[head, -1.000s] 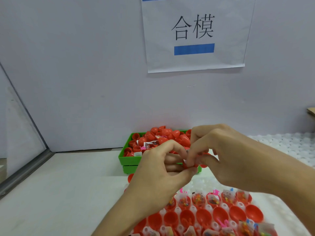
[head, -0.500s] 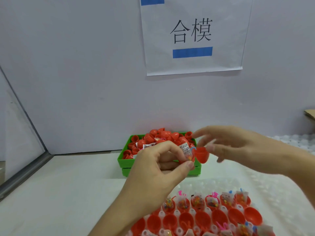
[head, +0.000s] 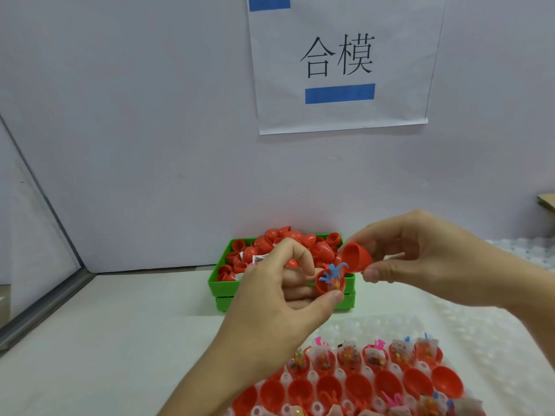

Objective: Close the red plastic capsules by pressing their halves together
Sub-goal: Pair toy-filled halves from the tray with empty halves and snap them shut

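Pinching the filled half (head: pixel 329 283) between thumb and fingertips, the left hand (head: pixel 270 301) holds it with its open mouth turned toward the right hand (head: pixel 420 259), blue toy bits poking past the rim. That hand's fingers (head: pixel 371 273) grip the empty cap (head: pixel 356 256) just up and to the right, the two rims near each other but apart, its hollow facing down-left. Closing them likely means swinging the cap over the filling and pushing both halves along one shared axis.

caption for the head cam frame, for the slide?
Left hand holds a filled red capsule half; right hand brings the empty half toward it, above the green bin.
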Demonstrator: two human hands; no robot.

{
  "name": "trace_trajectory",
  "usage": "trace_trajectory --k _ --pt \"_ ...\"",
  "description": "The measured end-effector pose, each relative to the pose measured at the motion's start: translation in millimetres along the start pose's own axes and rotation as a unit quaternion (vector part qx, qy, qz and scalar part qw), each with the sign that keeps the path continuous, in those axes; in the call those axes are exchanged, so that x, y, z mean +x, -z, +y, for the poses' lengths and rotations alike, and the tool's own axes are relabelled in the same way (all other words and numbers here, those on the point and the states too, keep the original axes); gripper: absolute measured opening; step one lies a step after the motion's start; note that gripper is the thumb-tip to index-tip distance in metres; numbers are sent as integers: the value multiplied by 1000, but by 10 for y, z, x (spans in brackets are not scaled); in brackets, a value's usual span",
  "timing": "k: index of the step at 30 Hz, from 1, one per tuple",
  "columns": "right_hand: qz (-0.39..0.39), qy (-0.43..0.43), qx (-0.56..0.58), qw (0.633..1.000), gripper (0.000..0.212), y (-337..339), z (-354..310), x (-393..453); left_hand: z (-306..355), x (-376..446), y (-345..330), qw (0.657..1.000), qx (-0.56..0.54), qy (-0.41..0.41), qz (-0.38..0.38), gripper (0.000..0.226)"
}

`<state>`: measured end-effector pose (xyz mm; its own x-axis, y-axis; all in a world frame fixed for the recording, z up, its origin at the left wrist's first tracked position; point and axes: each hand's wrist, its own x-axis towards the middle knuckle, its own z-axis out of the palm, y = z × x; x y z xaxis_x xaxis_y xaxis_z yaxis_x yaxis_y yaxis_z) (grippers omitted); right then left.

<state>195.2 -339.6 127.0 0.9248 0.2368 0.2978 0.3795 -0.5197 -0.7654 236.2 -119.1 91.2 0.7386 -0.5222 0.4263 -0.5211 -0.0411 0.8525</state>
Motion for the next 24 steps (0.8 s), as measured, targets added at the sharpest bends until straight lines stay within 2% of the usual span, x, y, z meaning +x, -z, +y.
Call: trace_trajectory --k 7,10,13,18,24 --pt "26 27 -13 999 29 -75 2 32 -17 26 46 999 -37 20 -10 32" --pt "49 -8 10 999 40 -134 81 66 -34 59 130 999 -37 27 12 24" --pt "59 -59 -68 994 30 -154 197 95 -61 93 285 998 -21 39 38 21" --pt "8 -81 -183 980 18 -380 297 175 -128 134 618 993 13 73 96 20" --pt "-67 -51 -254 963 13 -968 358 643 -181 136 788 987 22 96 128 15"
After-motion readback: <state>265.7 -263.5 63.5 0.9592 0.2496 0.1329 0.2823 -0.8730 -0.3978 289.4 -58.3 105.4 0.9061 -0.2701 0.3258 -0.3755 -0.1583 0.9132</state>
